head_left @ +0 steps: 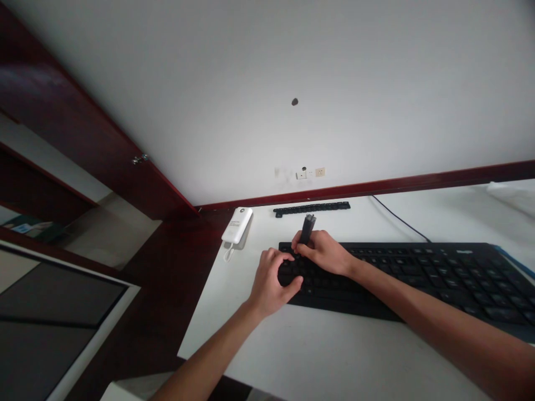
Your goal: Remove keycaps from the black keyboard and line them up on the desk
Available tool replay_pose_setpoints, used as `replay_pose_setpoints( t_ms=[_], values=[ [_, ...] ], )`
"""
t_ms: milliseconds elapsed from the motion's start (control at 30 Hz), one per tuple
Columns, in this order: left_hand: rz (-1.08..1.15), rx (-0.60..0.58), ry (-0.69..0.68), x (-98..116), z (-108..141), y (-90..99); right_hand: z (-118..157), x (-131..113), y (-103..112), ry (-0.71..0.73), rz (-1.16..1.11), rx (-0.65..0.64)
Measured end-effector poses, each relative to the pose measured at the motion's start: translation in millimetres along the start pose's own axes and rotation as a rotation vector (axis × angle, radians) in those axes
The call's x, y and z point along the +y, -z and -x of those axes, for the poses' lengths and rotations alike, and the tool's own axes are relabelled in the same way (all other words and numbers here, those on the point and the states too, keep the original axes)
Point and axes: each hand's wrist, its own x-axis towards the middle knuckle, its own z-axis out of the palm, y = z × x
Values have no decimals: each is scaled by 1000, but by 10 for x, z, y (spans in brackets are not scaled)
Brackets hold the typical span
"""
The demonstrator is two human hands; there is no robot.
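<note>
A black computer keyboard (pixel 418 275) lies across the white desk (pixel 326 351), and both hands are over its left end. My right hand (pixel 324 252) pinches a small black tool (pixel 307 229), which stands upright with its lower end among the keys. Curled fingers of my left hand (pixel 271 284) rest on the keys just beside it. Whether that hand holds anything small is hidden by its fingers. The keys under both hands cannot be seen.
A white power bank (pixel 237 225) with a short white cable lies at the desk's far left. Behind the keyboard are a black strip of keys or keycaps (pixel 311 209) and a thin black cable (pixel 399 219). Dark red wooden furniture (pixel 167 262) borders the desk's left side.
</note>
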Motion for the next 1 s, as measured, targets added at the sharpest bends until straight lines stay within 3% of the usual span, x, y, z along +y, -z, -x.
replay_pose_setpoints(
  t_ms=[267,400,833,1000],
  values=[
    [5,110,56,-52,42,-24,-13,-13,5,4,28,-102],
    [-19,102,40,-48,30,-23,-30,-90,5,-7,75,-129],
    [-38,74,-33,11,64,-22,61,-383,-27,152,382,-250],
    [-103,90,-80,-9,76,-45,101,-447,6,205,391,-305]
  ],
)
